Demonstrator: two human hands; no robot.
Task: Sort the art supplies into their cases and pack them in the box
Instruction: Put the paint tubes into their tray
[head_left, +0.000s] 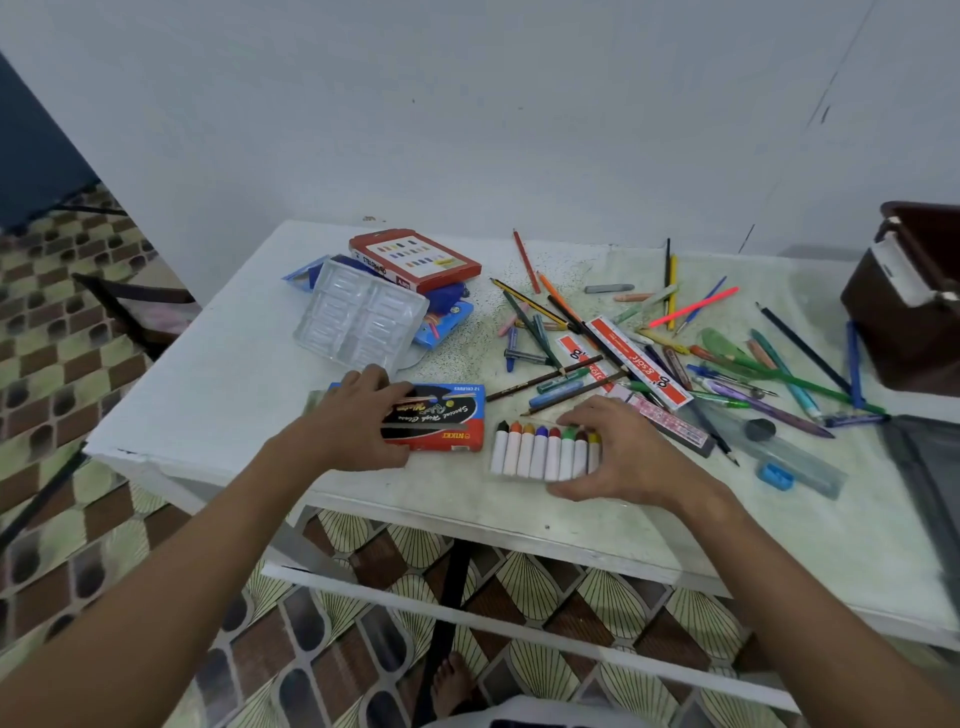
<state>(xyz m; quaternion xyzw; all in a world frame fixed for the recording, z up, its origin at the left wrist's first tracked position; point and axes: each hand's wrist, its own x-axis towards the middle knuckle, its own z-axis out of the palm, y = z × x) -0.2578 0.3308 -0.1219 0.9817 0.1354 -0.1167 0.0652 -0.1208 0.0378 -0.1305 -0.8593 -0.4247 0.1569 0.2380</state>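
Note:
A row of white crayons with coloured tips lies in a clear crayon tray (537, 452) near the table's front edge. My right hand (621, 449) grips the tray's right end, thumb under its front edge and fingers over the tips. To its left lies the red, blue and black crayon box (447, 418), and my left hand (356, 415) rests on its left end, holding it down. Loose pencils, pens and crayons (675, 338) are scattered across the middle and right of the white table (218, 384).
An empty clear plastic insert (358, 317) leans on a red pastel box (415, 258) and blue packs at the back left. A brown box (909, 301) stands at the right edge, a grey case (930, 467) in front of it. A blue sharpener (775, 475) lies nearby.

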